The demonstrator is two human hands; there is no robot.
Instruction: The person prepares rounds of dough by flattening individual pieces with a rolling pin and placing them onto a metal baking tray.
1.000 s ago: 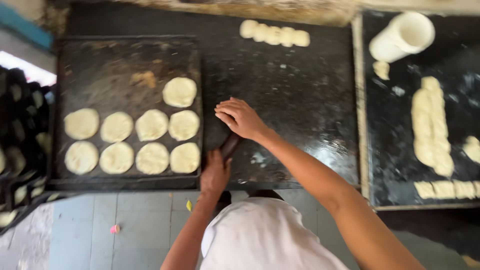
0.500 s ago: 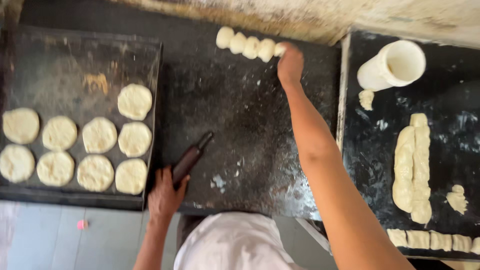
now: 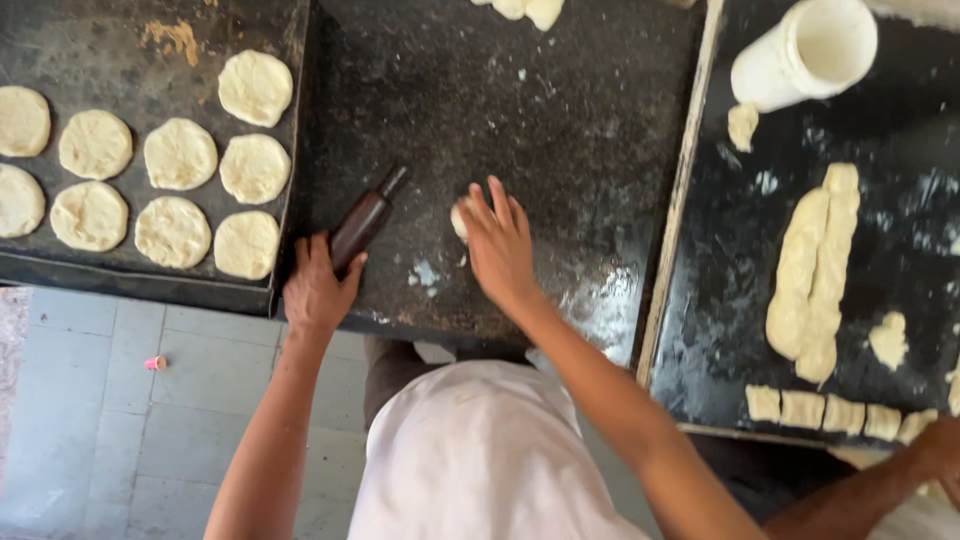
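Head view: left hand wrapped round near end of dark roller, tip angled up-right on black slab. Right hand flat, fingers spread, pressing dough ball just right of roller. Flattened discs on tray left; dough ropes and white cup right.

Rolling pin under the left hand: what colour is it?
Dark brown, glossy; the rolling pin shows best in the head view.

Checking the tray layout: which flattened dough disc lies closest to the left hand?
The bottom-right disc on the tray, at the corner just up-left of the left hand; the other discs lie farther left or higher.
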